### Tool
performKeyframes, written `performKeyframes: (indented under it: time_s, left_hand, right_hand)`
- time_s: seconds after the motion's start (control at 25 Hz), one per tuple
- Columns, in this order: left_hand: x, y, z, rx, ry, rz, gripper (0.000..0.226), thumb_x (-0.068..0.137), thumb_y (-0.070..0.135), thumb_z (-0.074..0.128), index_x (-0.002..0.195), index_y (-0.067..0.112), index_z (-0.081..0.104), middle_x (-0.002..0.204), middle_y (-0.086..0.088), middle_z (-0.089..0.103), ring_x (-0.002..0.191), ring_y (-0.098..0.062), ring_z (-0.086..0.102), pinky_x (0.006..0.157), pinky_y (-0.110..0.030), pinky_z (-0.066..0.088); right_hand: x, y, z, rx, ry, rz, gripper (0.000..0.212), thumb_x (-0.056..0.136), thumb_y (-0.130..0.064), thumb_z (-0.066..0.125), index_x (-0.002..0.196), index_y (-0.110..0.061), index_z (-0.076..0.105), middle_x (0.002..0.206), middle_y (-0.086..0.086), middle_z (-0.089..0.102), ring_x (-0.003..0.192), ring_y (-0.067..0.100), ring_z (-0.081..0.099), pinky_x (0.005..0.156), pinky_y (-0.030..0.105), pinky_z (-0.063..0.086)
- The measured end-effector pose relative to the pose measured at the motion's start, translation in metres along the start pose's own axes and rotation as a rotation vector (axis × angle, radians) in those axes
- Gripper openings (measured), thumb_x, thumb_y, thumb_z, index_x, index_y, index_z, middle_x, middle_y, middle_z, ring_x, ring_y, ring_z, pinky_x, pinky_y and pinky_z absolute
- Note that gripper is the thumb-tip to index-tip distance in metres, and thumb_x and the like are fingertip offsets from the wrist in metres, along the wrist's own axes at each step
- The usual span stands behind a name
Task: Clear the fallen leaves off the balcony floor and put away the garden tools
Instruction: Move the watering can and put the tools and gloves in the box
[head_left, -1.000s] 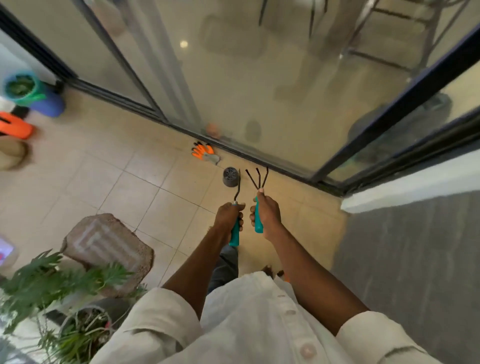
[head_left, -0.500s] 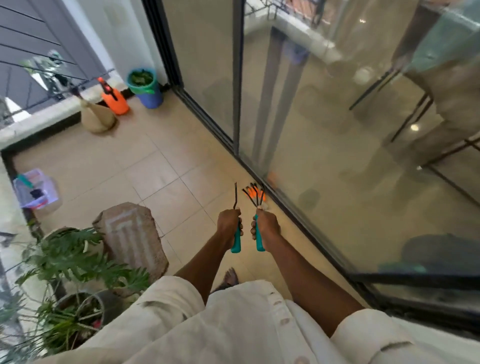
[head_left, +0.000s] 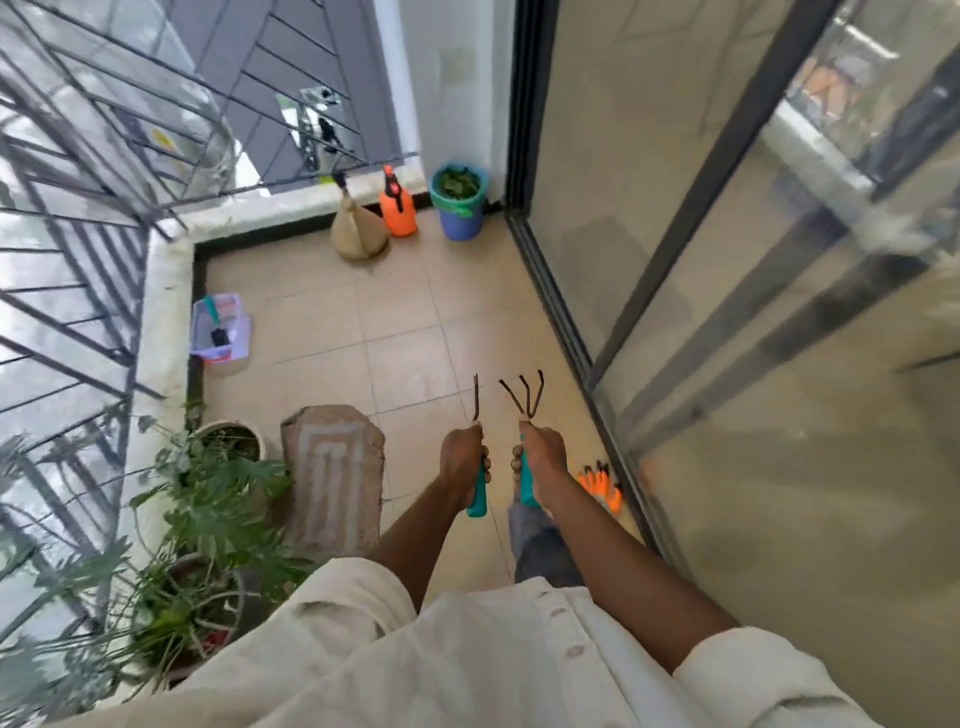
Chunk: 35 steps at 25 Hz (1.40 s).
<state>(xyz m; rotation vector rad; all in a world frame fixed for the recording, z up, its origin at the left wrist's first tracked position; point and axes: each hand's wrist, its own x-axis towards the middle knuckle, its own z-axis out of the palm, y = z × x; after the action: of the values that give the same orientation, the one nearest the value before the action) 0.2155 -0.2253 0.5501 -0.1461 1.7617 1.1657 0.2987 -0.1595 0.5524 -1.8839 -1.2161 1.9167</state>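
On tiled balcony floor (head_left: 395, 317) (beige)

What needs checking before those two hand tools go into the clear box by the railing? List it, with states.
1. Left hand grips the teal-handled tool firmly: ok.
2. Right hand grips the three-prong cultivator firmly: ok.
3. Clear plastic box stands open on the floor by the railing: ok.
4. Room left in the box: cannot tell; a teal-handled tool and a dark item already lie inside.
5. Tiled floor between the hands and the box free of obstacles: ok; the stone slab sits to one side.
6. All gear collected: not ok; orange gloves lie by the glass door track.
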Motion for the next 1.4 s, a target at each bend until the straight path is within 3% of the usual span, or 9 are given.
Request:
performKeyframes:
  time_s: [0.36, 0.6, 0.76, 1.0, 1.12, 1.4]
  left_hand:
    - [0.126, 0.188, 0.025, -0.158, 0.204, 0.052, 0.018, 0.098, 0.025, 0.045, 0.093, 0.011, 0.056, 0.07, -0.005, 0.054, 0.058, -0.016, 0.047, 0.053, -0.029, 0.043]
    - [0.192, 0.261, 0.0, -0.211, 0.317, 0.025, 0.021, 0.098, 0.026, 0.046, 0.09, 0.01, 0.055, 0.07, -0.007, 0.056, 0.056, -0.017, 0.05, 0.053, -0.029, 0.044]
    - [0.26, 0.311, -0.044, -0.273, 0.375, 0.001, 0.023, 0.098, 0.028, 0.047, 0.089, 0.009, 0.056, 0.069, -0.007, 0.057, 0.055, -0.017, 0.05, 0.049, -0.027, 0.042]
    - [0.362, 0.421, -0.142, -0.338, 0.408, -0.015, 0.031, 0.097, 0.03, 0.049, 0.11, 0.003, 0.059, 0.077, -0.009, 0.059, 0.06, -0.019, 0.053, 0.051, -0.028, 0.044]
    - [0.394, 0.472, -0.199, -0.384, 0.454, -0.001, 0.029, 0.098, 0.028, 0.048, 0.108, 0.003, 0.059, 0.074, -0.009, 0.057, 0.058, -0.019, 0.052, 0.05, -0.029, 0.044]
    - [0.454, 0.503, -0.303, -0.528, 0.584, -0.101, 0.02, 0.096, 0.022, 0.048, 0.102, 0.005, 0.055, 0.078, -0.011, 0.057, 0.058, -0.018, 0.051, 0.05, -0.028, 0.043]
  right_hand:
    - [0.134, -0.21, 0.069, -0.165, -0.145, -0.094, 0.025, 0.1, -0.034, 0.048, 0.089, -0.012, 0.052, 0.067, 0.005, 0.053, 0.048, 0.016, 0.047, 0.045, 0.024, 0.041]
    - [0.187, -0.272, 0.145, -0.298, -0.228, -0.067, 0.029, 0.099, -0.034, 0.048, 0.089, -0.008, 0.057, 0.073, 0.008, 0.059, 0.051, 0.018, 0.053, 0.049, 0.026, 0.046]
    - [0.237, -0.314, 0.216, -0.402, -0.277, -0.068, 0.028, 0.1, -0.031, 0.047, 0.091, -0.007, 0.059, 0.073, 0.008, 0.058, 0.052, 0.018, 0.052, 0.046, 0.025, 0.045]
    - [0.299, -0.408, 0.357, -0.535, -0.309, -0.121, 0.032, 0.1, -0.037, 0.045, 0.096, -0.008, 0.059, 0.073, 0.009, 0.06, 0.053, 0.02, 0.053, 0.049, 0.026, 0.045]
    - [0.306, -0.452, 0.439, -0.56, -0.383, -0.161, 0.033, 0.102, -0.034, 0.042, 0.088, -0.008, 0.055, 0.07, 0.009, 0.057, 0.052, 0.02, 0.052, 0.049, 0.026, 0.043]
    - [0.31, -0.485, 0.602, -0.721, -0.541, -0.13, 0.032, 0.1, -0.033, 0.042, 0.087, -0.007, 0.056, 0.073, 0.01, 0.06, 0.055, 0.019, 0.054, 0.052, 0.028, 0.045]
